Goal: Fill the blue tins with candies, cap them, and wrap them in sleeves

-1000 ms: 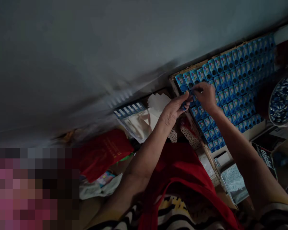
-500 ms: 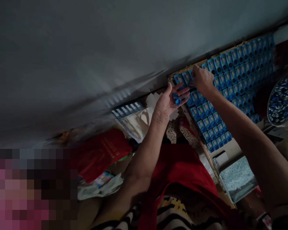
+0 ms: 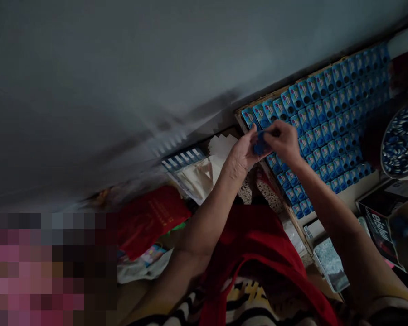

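Note:
My left hand (image 3: 245, 151) is palm up at the left edge of the board, cupping small round blue plastic caps (image 3: 259, 146). Above that palm, my right hand (image 3: 283, 139) pinches with thumb and fingertips at the blue pieces; exactly what lies between the fingertips is partly hidden. Beyond both hands lie rows of blue printed cards (image 3: 304, 93). Some of them show a dark round spot, while others have a blue round piece there.
A wooden-edged board (image 3: 240, 115) carries the cards beside the grey wall (image 3: 156, 68). At right is a round bowl (image 3: 403, 142) of blue and silvery pieces. A clear-lidded box (image 3: 331, 262), a dark printed carton (image 3: 377, 226) and a red bag (image 3: 154, 217) lie nearer.
My right hand has come back from the upper row of cards to my left palm. My left fingers, earlier outstretched, are now partly covered by it. The view has shifted slightly.

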`<state>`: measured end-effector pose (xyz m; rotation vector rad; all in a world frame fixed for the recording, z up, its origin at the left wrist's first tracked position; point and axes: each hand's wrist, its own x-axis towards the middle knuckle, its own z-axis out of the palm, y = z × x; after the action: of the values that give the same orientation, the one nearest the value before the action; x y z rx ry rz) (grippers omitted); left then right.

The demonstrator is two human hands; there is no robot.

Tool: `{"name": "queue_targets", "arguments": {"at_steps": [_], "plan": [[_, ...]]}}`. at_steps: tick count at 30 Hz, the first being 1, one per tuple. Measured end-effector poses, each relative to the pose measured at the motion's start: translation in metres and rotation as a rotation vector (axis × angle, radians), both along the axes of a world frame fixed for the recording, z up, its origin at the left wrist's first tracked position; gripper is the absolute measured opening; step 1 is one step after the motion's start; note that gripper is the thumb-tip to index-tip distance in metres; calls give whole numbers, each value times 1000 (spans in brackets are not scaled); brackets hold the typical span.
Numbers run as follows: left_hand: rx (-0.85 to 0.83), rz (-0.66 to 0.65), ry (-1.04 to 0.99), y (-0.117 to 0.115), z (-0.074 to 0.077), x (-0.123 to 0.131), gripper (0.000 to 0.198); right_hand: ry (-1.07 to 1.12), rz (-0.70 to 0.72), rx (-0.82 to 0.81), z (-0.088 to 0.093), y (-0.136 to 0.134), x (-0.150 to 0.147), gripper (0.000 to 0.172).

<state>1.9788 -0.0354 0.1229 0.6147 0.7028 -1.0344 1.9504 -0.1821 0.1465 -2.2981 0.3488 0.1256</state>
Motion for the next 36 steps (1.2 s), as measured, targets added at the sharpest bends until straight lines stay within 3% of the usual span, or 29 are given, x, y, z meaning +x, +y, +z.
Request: {"name": "queue_targets", "arguments": {"at_steps": [3,8,11,14,16,19,23,27,30,33,36], "plan": [[17,-4,-27,-1,0,6,50,-41,-131,-125,-15,-30,20,10],[54,21,-132,7,1,29,50,41,39,-281,-44,-60,55,10],[40,25,-176,7,0,39,51,73,92,-349,-56,-67,76,19],[15,41,-189,6,2,44,51,212,97,-458,-56,-66,98,27],[29,62,-182,6,7,45,51,275,119,-519,-45,-61,106,30],[85,82,-152,7,16,45,45,168,168,-490,-15,-47,93,24],[116,87,-131,6,15,41,35,-32,219,-381,10,-20,43,13],[107,33,-82,-8,5,29,35,-77,281,-154,-1,0,-3,19],[81,25,-44,-20,3,16,37,-91,175,-11,-13,-9,-15,19],[98,53,-60,-24,5,6,37,-81,-41,-65,-20,-42,-3,20],[113,77,-132,-23,6,3,37,-34,-84,-194,-32,-76,24,10]]}}
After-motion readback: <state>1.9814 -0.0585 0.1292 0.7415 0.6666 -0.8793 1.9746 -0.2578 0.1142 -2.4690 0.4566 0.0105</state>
